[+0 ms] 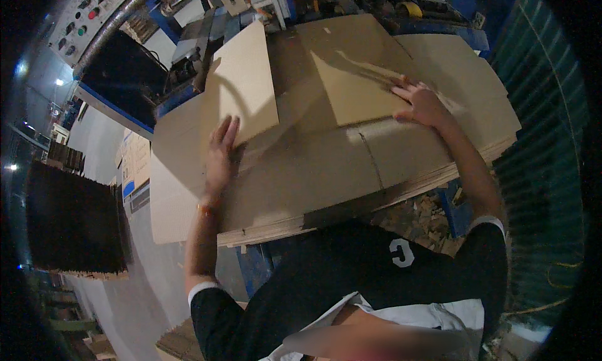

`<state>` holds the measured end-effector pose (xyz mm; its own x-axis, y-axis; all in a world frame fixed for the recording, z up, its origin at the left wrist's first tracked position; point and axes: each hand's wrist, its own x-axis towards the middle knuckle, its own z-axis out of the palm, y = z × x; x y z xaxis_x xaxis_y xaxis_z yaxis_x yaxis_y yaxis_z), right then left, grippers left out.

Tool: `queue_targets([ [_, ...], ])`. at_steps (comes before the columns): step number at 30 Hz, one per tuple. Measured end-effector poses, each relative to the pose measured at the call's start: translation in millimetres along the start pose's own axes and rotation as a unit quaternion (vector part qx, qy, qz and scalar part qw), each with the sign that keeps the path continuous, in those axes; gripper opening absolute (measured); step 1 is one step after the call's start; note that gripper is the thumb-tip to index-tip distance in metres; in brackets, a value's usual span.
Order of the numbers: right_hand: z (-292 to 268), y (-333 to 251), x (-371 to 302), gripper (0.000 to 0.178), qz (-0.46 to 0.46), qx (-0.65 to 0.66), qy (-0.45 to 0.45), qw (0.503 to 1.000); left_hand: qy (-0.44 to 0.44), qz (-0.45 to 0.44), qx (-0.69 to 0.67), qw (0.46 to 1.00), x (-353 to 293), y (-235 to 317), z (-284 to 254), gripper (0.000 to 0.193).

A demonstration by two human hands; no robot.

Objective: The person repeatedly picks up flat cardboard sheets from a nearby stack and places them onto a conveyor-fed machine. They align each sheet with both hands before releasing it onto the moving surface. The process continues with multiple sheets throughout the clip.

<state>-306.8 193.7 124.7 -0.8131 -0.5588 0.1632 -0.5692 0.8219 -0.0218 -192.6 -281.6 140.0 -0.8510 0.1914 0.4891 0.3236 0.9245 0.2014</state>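
A pale brown cardboard sheet [244, 79] stands tilted up at the left, over a stack of larger flat cardboard sheets [320, 179]. My left hand [219, 153] is closed at its lower left edge, the fingers pointing away from me; the thumb is hard to make out. On the right, a second smaller cardboard piece [354, 88] rests on a darker area of the stack. Over its right end lies my right hand [425, 105], fingers stretched out and thumb apart. A dark crease runs down the top sheet between my hands.
Blue machinery [433, 31] borders the far side of the stack. A control panel [81, 19] with coloured buttons sits at the far left, a metal pipe beside it. Green corrugated sheeting [545, 160] closes off the right. Cardboard scraps [423, 220] lie below the near edge.
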Motion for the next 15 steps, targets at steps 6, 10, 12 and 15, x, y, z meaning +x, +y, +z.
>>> queue_targets([
  [6, 19.0, 10.4, 80.2, 0.063, 0.154, 0.057, -0.007, 0.986, 0.059, -0.058, 0.062, 0.995, 82.2, -43.5, 45.6, 0.073],
  [10, 15.4, 5.5, 43.7, 0.054, 0.143, -0.08, 0.093, 0.982, 0.151, 0.02, -0.011, 0.988, 66.0, -46.4, 27.9, 0.08],
  [12, 13.4, 12.1, -7.1, 0.048, 0.164, 0.06, 0.241, 0.955, 0.143, -0.111, -0.036, 0.983, 9.9, -39.7, 0.5, 0.075],
  [15, 18.5, 43.4, -124.2, 0.053, 0.343, 0.051, 0.297, 0.89, 0.369, -0.289, 0.123, 0.875, -86.1, -39.3, -41.9, 0.072],
])
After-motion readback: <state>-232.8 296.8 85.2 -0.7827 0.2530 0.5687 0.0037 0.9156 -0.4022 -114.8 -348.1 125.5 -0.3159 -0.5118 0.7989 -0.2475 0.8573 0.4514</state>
